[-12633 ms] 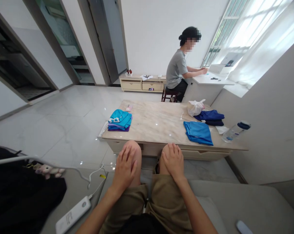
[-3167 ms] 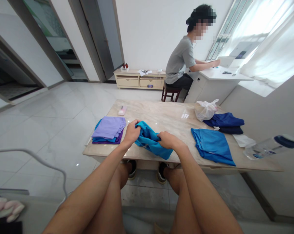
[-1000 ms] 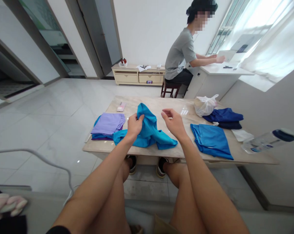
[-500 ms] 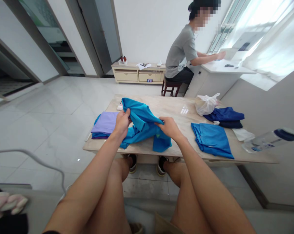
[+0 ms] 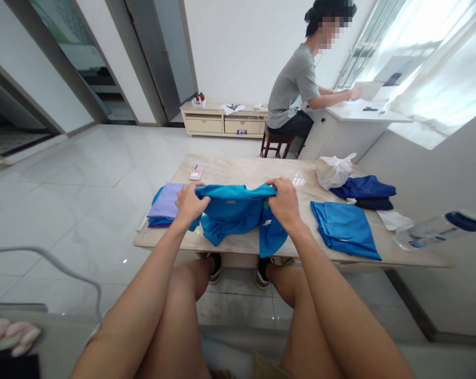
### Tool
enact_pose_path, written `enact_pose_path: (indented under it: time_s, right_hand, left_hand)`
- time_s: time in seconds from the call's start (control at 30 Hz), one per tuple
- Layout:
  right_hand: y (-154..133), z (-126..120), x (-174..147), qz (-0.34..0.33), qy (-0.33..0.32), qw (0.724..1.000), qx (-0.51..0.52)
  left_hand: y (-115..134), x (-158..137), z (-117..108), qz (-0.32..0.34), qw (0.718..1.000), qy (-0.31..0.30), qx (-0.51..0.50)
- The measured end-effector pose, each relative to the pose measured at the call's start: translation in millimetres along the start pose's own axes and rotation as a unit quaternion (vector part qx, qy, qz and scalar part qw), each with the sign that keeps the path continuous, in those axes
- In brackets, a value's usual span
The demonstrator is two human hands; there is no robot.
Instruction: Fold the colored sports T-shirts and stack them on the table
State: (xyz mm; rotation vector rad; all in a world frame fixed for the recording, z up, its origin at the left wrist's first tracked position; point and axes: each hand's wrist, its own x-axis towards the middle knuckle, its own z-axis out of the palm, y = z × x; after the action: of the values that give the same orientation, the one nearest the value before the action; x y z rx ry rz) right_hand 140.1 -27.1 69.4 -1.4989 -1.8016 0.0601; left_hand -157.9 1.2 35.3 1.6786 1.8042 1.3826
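Note:
A turquoise-blue shirt is stretched by its upper edge between my two hands, over the near side of the table. My left hand pinches its left end, and my right hand grips its right end. The lower part hangs in loose folds onto the tabletop, and a small green mark shows near my right fingers. Beside my left hand lies a pile of folded clothes, lilac on top with blue and purple below. To the right of my right hand rests a folded blue garment.
A phone lies on the marble-look table. At the right are a white plastic bag, dark blue clothes and a clear bottle. Beyond, a person sits on a stool at a white counter.
My hands have moved apart and levelled, pulling the shirt's upper edge straight where it was bunched and slanted. The phone, mostly hidden before, now shows.

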Motion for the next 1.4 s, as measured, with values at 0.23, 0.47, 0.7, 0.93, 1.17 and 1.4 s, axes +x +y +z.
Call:
enact_pose_path:
  time_s: [0.23, 0.47, 0.7, 0.93, 1.17, 1.4]
  right_hand:
    - [-28, 11, -7, -0.029, -0.123, 0.992, 0.017]
    - [-11, -5, -6, -0.001, -0.120, 0.992, -0.026]
    - [20, -21, -10, -0.016, -0.244, 0.970, -0.005]
    - [17, -26, -7, -0.052, -0.249, 0.961, 0.113]
    - [25, -20, -8, -0.015, -0.239, 0.971, 0.027]
    - [41, -19, -7, 0.097, -0.141, 0.985, -0.012]
  left_hand:
    - [34, -38, 47, 0.079, 0.949, -0.305, 0.007]
    - [42, -28, 46, 0.095, 0.943, -0.314, 0.057]
    - [22, -14, 12, 0.059, 0.937, -0.344, 0.011]
    - [42, -19, -5, 0.002, 0.906, -0.401, -0.132]
    - [36, -13, 3, 0.032, 0.962, -0.209, -0.172]
    - [27, -8, 5, 0.017, 0.975, -0.189, -0.119]
